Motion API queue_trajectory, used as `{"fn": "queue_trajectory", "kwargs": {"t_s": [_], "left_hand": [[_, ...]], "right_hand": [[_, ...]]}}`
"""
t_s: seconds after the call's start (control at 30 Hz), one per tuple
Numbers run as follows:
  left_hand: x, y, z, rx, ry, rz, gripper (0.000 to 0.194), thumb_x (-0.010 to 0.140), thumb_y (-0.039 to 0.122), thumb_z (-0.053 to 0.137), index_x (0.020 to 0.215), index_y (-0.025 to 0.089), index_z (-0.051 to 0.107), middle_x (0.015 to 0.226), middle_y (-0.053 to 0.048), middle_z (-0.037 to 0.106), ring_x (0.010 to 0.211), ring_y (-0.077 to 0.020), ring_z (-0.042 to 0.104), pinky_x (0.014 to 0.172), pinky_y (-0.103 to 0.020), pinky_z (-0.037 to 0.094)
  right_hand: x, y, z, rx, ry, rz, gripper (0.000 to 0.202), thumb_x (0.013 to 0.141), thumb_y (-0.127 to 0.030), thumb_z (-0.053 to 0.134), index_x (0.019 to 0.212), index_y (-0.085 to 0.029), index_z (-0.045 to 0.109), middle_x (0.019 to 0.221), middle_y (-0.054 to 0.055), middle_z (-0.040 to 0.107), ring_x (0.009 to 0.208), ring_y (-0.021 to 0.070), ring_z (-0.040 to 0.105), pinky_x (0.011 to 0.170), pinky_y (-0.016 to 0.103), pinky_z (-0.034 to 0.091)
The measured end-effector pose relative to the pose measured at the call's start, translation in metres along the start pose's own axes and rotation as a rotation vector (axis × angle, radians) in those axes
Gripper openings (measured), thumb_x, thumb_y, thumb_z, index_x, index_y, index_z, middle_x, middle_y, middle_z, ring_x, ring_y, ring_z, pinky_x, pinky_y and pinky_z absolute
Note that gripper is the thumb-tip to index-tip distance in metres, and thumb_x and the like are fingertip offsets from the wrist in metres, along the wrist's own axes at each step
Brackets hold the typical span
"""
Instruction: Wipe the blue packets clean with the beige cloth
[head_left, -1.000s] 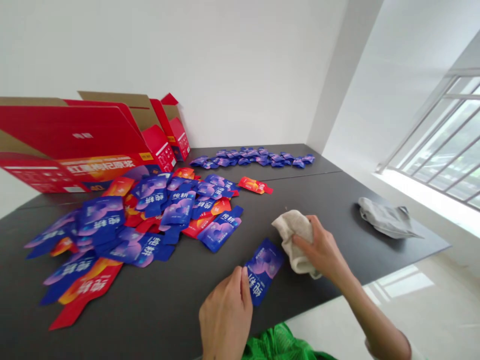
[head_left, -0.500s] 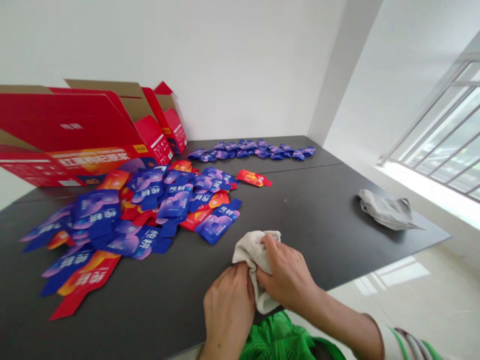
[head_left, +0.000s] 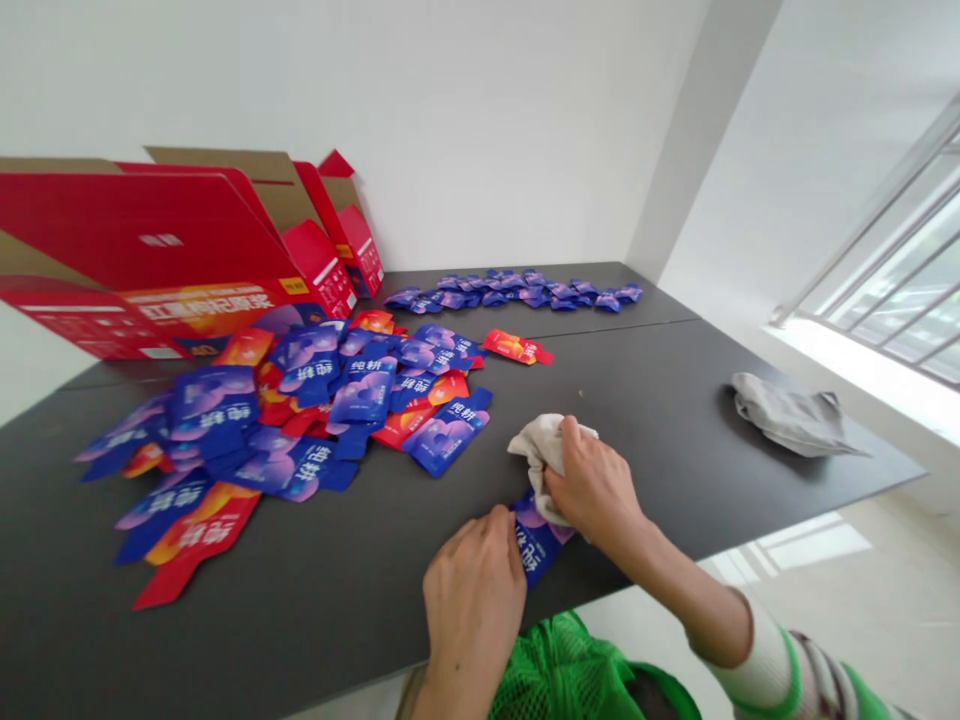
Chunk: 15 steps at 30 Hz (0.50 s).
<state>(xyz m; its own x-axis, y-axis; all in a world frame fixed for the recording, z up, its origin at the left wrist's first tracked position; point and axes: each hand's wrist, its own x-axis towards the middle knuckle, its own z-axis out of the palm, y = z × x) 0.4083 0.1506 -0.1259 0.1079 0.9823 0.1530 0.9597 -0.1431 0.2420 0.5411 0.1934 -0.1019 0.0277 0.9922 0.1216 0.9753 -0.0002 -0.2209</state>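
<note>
My right hand (head_left: 596,480) is closed on a crumpled whitish cloth (head_left: 541,445), which lies against the upper end of a blue-purple pouch (head_left: 534,545). That pouch rests near the table's front edge, part of it covered by the cloth. My left hand (head_left: 478,590) grips the pouch's left end, fingers curled with their tips hidden. Left of my hands spreads a loose pile of blue pouches (head_left: 364,390) and red-orange pouches (head_left: 202,530). One red pouch (head_left: 516,347) lies apart, beyond the cloth.
Red cardboard boxes (head_left: 172,240) with raised flaps stand at the back left, against the wall. A row of blue pouches (head_left: 517,290) runs along the dark table's (head_left: 645,385) far edge. A second grey cloth (head_left: 791,415) lies at the right, near a barred window (head_left: 900,270).
My right hand has shifted the cloth up and to the right, away from my left hand. The blue pouch beneath it has come into view. The camera view has shifted slightly.
</note>
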Motion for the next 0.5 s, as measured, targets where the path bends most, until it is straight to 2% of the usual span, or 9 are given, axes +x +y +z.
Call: {"fn": "queue_trajectory", "kwargs": {"t_s": [0.13,0.33,0.5], "left_hand": [[-0.002,-0.001,0.0,-0.027,-0.03,0.01,0.017,0.088,0.015,0.044,0.085,0.021,0.059,0.076,-0.003,0.066,0.074,-0.0198,0.062,0.061,-0.027,0.035],[0.0,-0.002,0.004,-0.022,0.014,0.019,0.026,0.094,0.023,0.037,0.08,0.022,0.059,0.07,-0.002,0.064,0.07,-0.0188,0.061,0.06,-0.027,0.033],[0.0,-0.001,0.002,-0.038,-0.007,0.007,0.023,0.092,0.018,0.039,0.084,0.022,0.06,0.073,-0.002,0.065,0.069,-0.018,0.061,0.059,-0.026,0.032]], "right_hand": [[-0.014,-0.003,0.003,0.089,-0.027,-0.121,0.023,0.078,-0.022,0.05,0.1,-0.02,0.044,0.092,0.005,0.063,0.083,0.0209,0.06,0.066,0.027,0.037],[-0.008,0.024,0.002,-0.043,0.025,0.101,0.022,0.083,-0.026,0.048,0.102,-0.018,0.043,0.087,0.008,0.062,0.077,0.0216,0.061,0.061,0.027,0.035],[-0.028,0.018,0.005,0.111,-0.032,-0.093,0.031,0.082,-0.026,0.049,0.111,-0.02,0.041,0.093,0.006,0.062,0.083,0.0206,0.06,0.068,0.027,0.037]]}}
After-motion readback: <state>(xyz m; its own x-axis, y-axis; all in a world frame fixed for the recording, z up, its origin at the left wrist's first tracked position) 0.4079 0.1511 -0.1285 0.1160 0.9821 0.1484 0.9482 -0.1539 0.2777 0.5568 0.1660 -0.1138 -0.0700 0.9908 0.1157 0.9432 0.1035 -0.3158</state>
